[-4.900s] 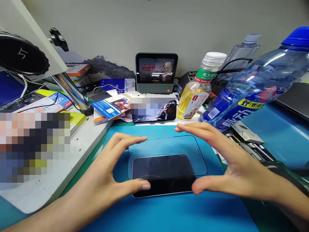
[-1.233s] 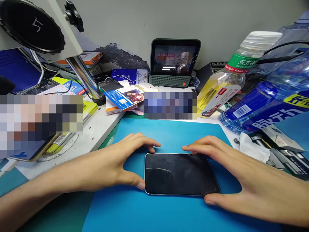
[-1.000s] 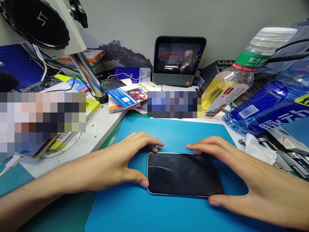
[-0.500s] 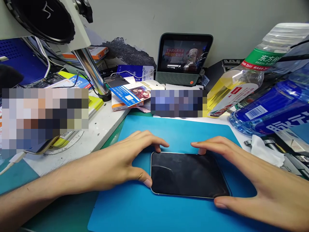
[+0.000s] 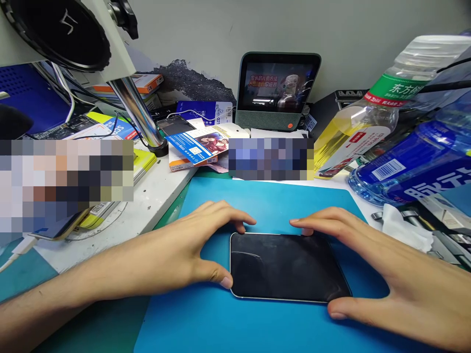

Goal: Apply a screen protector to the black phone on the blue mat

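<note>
A smartphone (image 5: 287, 267) with a dark screen lies face up on a blue mat (image 5: 206, 323), its long side running left to right. My left hand (image 5: 198, 250) grips its left end, thumb at the near corner and fingertips at the far one. At the right end, my right hand (image 5: 371, 264) has its thumb against the near corner and fingers on the far edge. The index fingers of both hands stretch out past the far edge. A pale curved streak shows on the left part of the screen.
A microscope-like stand with a metal post (image 5: 140, 113) rises at the left. Behind the mat are cards (image 5: 198, 147) and a smart display (image 5: 279, 88). Two bottles, one with yellow liquid (image 5: 342, 132) and one blue-labelled (image 5: 412, 157), lean at the right, near a crumpled tissue (image 5: 405, 230).
Both hands keep their hold at the ends of the phone, which stays in place on the mat. Only the camera view has shifted slightly.
</note>
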Demonstrator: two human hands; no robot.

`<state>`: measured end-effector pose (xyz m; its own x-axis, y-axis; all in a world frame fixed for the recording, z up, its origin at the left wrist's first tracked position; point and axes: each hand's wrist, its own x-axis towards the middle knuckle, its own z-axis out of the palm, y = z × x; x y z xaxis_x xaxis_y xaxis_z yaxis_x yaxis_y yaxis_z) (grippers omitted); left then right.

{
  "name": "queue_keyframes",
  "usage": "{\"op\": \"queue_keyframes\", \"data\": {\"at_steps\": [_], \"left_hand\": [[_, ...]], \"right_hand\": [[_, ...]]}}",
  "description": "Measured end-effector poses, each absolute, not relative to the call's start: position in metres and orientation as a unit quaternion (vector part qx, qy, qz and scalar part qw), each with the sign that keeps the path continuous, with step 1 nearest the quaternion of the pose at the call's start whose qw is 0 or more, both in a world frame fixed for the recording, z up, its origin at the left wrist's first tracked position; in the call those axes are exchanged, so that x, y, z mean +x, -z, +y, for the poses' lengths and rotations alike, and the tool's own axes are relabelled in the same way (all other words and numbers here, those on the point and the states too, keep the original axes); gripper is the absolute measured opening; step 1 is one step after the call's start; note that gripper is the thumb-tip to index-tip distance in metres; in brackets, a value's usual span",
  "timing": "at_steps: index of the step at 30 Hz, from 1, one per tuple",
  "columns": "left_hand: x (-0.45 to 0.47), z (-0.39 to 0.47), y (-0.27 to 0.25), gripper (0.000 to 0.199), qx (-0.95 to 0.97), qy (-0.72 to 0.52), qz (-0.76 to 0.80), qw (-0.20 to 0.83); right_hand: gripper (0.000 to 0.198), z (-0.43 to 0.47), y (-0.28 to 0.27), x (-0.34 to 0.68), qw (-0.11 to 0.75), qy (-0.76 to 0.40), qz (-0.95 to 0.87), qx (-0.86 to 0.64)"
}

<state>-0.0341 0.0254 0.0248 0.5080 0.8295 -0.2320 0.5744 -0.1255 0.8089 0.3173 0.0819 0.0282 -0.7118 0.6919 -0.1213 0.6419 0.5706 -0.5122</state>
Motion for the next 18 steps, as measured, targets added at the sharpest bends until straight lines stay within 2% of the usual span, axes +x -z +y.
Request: {"op": "queue_keyframes", "data": {"at_steps": [4, 14, 18], "left_hand": [[-0.033, 0.025, -0.027, 0.065, 0.734, -0.124, 0.484, 0.459], [-0.027, 0.018, -0.036, 0.079, 0.776, -0.071, 0.484, 0.398], [-0.014, 0.012, -0.027, 0.069, 0.821, -0.076, 0.463, 0.324]], "right_hand": [[0.087, 0.082, -0.029, 0.318, -0.024, -0.251, -0.891, -0.379], [0.085, 0.081, -0.03, 0.319, -0.005, -0.269, -0.891, -0.366], [0.084, 0.077, -0.037, 0.314, 0.01, -0.286, -0.885, -0.369]]}}
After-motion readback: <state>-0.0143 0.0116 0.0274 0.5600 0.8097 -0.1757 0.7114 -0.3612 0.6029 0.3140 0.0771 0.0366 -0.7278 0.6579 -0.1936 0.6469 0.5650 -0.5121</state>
